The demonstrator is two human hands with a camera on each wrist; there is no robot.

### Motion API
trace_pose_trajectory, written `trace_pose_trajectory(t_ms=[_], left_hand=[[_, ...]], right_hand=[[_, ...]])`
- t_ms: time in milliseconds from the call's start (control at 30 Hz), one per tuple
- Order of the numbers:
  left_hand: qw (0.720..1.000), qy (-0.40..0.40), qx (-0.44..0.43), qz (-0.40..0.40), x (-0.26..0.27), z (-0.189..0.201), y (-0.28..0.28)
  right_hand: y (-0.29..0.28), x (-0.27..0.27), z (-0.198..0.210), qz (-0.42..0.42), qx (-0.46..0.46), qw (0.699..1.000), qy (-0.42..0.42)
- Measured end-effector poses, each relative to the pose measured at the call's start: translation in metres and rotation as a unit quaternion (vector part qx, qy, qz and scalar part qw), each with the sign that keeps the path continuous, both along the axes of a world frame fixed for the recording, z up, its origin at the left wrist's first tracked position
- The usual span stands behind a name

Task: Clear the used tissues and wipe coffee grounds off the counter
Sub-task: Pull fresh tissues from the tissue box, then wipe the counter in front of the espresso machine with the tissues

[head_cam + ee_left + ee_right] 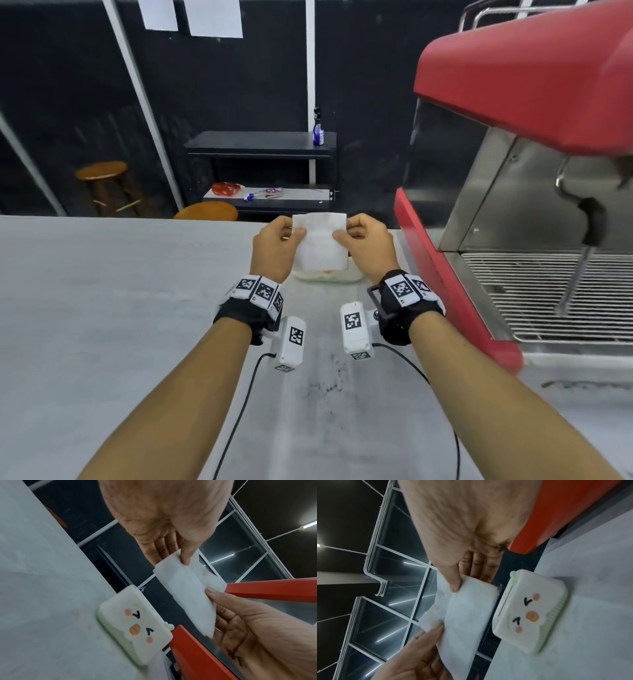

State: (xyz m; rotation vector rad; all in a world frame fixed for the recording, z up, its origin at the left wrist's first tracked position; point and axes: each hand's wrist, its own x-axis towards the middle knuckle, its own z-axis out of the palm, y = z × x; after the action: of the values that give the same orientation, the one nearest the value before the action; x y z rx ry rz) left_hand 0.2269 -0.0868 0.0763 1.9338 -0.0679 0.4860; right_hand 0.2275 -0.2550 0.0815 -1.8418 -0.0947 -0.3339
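Note:
Both hands hold a white wipe (320, 245) upright above the far part of the grey counter (120, 308). My left hand (296, 233) pinches its upper left edge and my right hand (342, 234) pinches its upper right edge. In the left wrist view the left thumb presses on the wipe (187, 592); in the right wrist view the right thumb does the same on the wipe (467, 615). Dark coffee grounds (325, 380) are scattered on the counter between my forearms. Dark smudges mark the right palm. No used tissues show.
A white and green wipe pack with a cartoon face (137, 626) lies on the counter under the wipe. The red espresso machine (513, 85) with its steel drip grille (548, 294) stands close on the right. Beyond the counter are wooden stools (102, 171) and a dark shelf (260, 144).

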Motion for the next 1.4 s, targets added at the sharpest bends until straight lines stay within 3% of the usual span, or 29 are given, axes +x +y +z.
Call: trace_pose_trajectory(t_ms=[400,633,933,1200,1400], left_hand=[[0.997,0.080,0.000,0.003,-0.155,-0.044,0.025],[0.986,0.164,0.004,0.028,-0.209,-0.077,0.052],[0.978,0.200,0.049,0.040,-0.238,-0.104,0.095],[0.973,0.191,0.127,-0.002,-0.245,-0.116,0.112],[0.976,0.120,0.182,0.000,-0.251,-0.122,0.120]], right_hand=[[0.021,-0.149,-0.042,0.017,0.006,0.997,0.071],[0.044,-0.201,-0.074,0.024,-0.007,0.991,0.132],[0.084,-0.224,-0.098,0.020,-0.078,0.981,0.177],[0.104,-0.236,-0.109,-0.012,-0.129,0.967,0.218],[0.106,-0.244,-0.110,-0.046,-0.211,0.954,0.209]])
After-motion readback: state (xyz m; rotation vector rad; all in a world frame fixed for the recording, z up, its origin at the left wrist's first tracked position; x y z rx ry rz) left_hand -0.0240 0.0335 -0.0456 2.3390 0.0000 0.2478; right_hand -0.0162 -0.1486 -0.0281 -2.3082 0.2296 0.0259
